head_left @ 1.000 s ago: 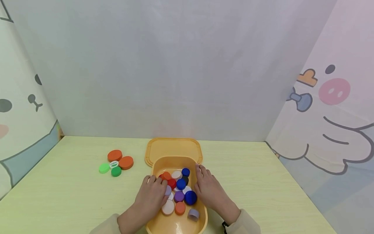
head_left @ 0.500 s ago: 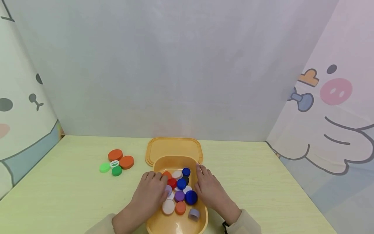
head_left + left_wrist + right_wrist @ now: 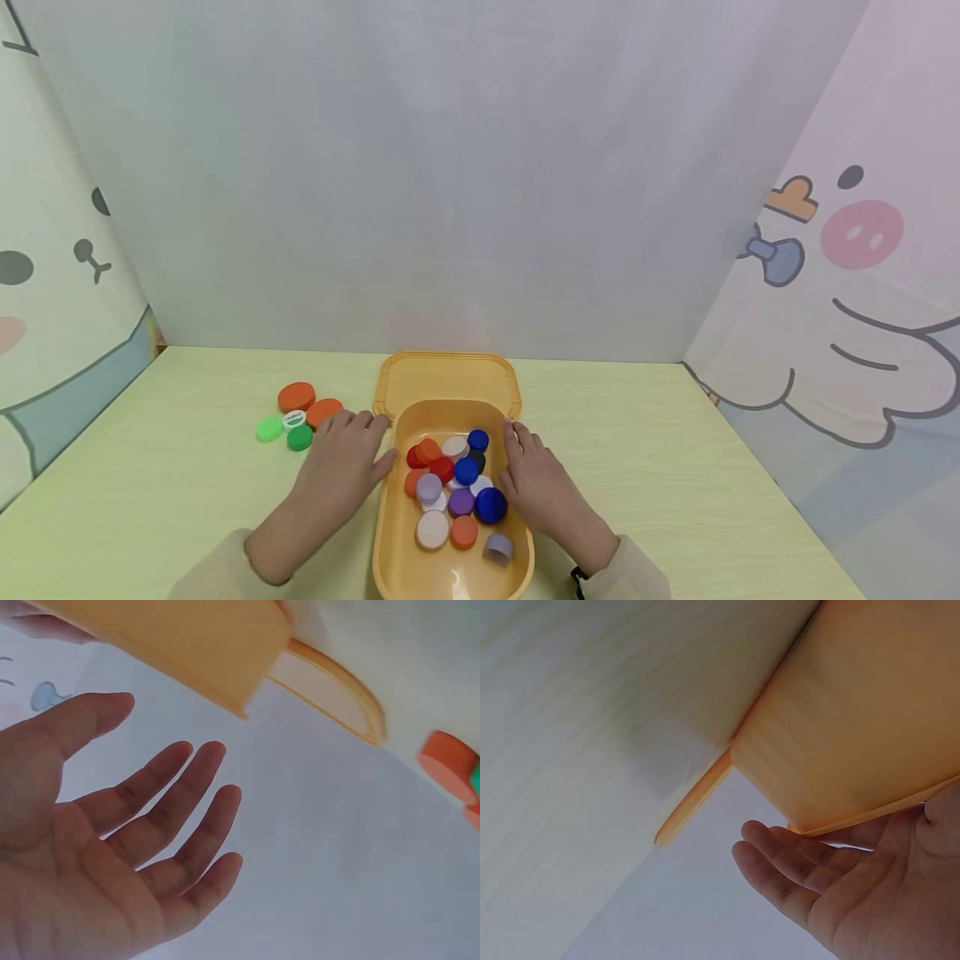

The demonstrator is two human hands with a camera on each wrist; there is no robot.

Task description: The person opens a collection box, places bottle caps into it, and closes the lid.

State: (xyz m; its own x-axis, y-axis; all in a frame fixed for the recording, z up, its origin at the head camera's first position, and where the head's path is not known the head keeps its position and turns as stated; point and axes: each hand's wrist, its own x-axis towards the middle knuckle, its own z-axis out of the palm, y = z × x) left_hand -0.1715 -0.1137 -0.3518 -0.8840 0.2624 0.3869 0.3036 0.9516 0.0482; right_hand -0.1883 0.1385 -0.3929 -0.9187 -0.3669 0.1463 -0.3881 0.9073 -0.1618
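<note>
Backdrop [image 3: 450, 183]: grey cloth is hung at 12 o'clock, with cartoon prints [image 3: 858, 233] shown at 3 and 9 o'clock.
Counter [image 3: 637, 450]: a pale wood-grained top is spread beneath everything.
Box [image 3: 420, 575]: a yellow-orange box is set at 6 o'clock on the counter; its plain outer wall is shown by the right wrist view, its contents by the head view alone.
Lid [image 3: 450, 379]: it is laid at the box's 12 o'clock, partly hidden by the box's far end.
Left hand [image 3: 337, 467]: it is held at the box's 10 o'clock, wide, fingers loosely spread; the rim seems met in the head view, but a gap to the box, and the palm, are revealed in the left wrist view.
Right hand [image 3: 546, 492]: it is rested at the rim at 3 o'clock, fingers extended and relaxed; in the right wrist view the fingers are seen from below.
Orange-red caps [image 3: 297, 397]: two are laid at the box's 10 o'clock and are caught by the left wrist view too.
Boxed caps [image 3: 491, 506]: blue, white, red, orange, purple and lilac ones are gathered inside.
Green caps [image 3: 300, 437]: one dark, one bright, are placed beside the orange-red pair.
Printed cap [image 3: 295, 420]: a white one is set among them.
</note>
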